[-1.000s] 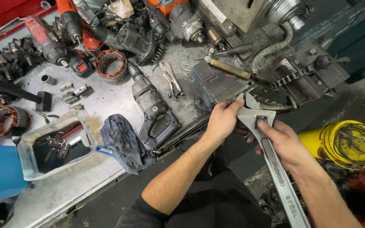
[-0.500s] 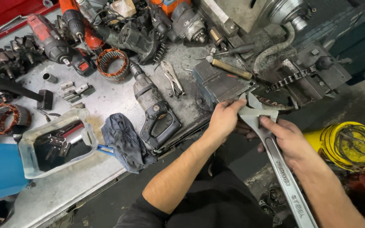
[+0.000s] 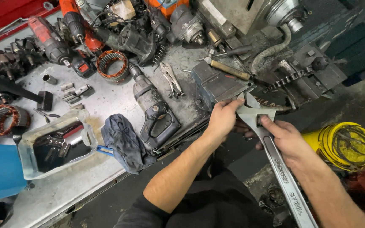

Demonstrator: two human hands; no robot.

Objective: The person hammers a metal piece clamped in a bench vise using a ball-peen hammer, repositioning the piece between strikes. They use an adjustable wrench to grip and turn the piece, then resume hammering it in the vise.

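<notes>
A large silver adjustable wrench (image 3: 275, 156) runs from the bench vise (image 3: 218, 84) down to the lower right. My right hand (image 3: 286, 141) grips its handle just below the head, thumb on the adjusting wheel. My left hand (image 3: 224, 116) rests at the vise's front edge, fingertips touching the wrench's jaw. The jaw sits against the vise next to a length of chain (image 3: 290, 78).
A grey power drill (image 3: 155, 109) and a dark rag (image 3: 125, 141) lie on the metal bench (image 3: 106, 95). Locking pliers (image 3: 172, 78), a copper stator ring (image 3: 112, 65), red drills (image 3: 55, 44) and a clear tub (image 3: 53, 143) lie around. A yellow cable reel (image 3: 345, 143) stands at right.
Both hands stay on the wrench at the vise. The wrench head has shifted slightly against the vise, and the view has drifted a little.
</notes>
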